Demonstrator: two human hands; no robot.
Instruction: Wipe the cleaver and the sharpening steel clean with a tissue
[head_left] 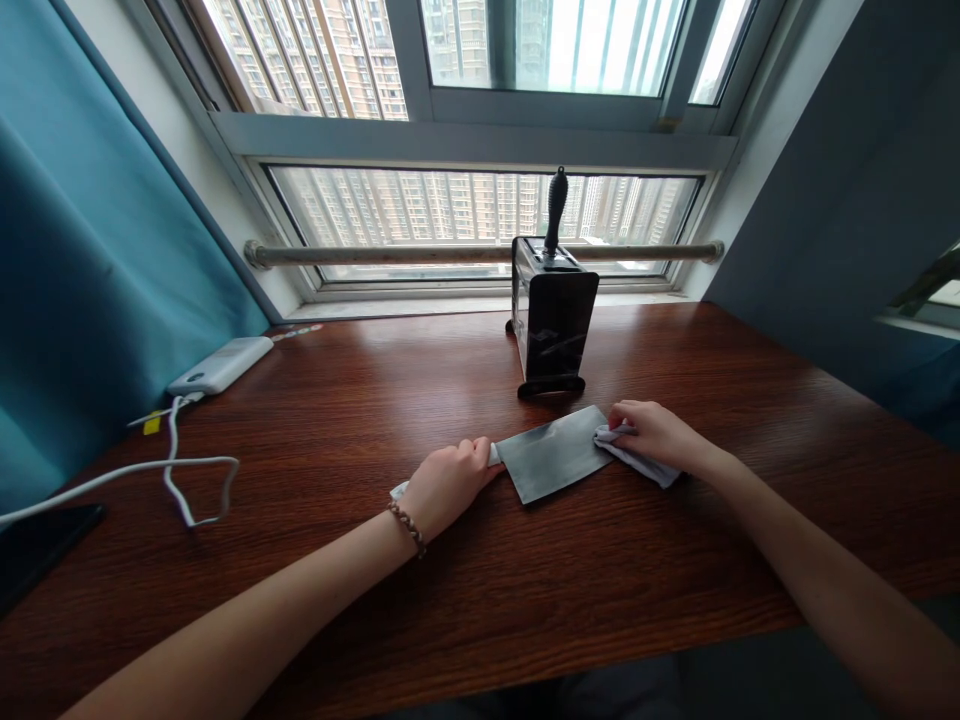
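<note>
A cleaver (556, 455) with a broad grey blade is held low over the brown wooden table, its blade pointing right. My left hand (454, 482) is wrapped round its pale handle; a braided bracelet circles that wrist. In my right hand (654, 432) a light grey cloth (646, 464) is pinched, and the cloth touches the far right end of the blade. Part of the cloth is hidden under my fingers. Just behind the blade stands a black knife block (559, 325) with one black-handled tool upright in it.
At the left of the table (360, 390) lies a white power strip (221, 366) with a looping white cable (172, 465). A dark flat object (49, 545) rests at the left edge. A blue curtain (112, 250) hangs left; a window with a metal rail (405, 256) is behind.
</note>
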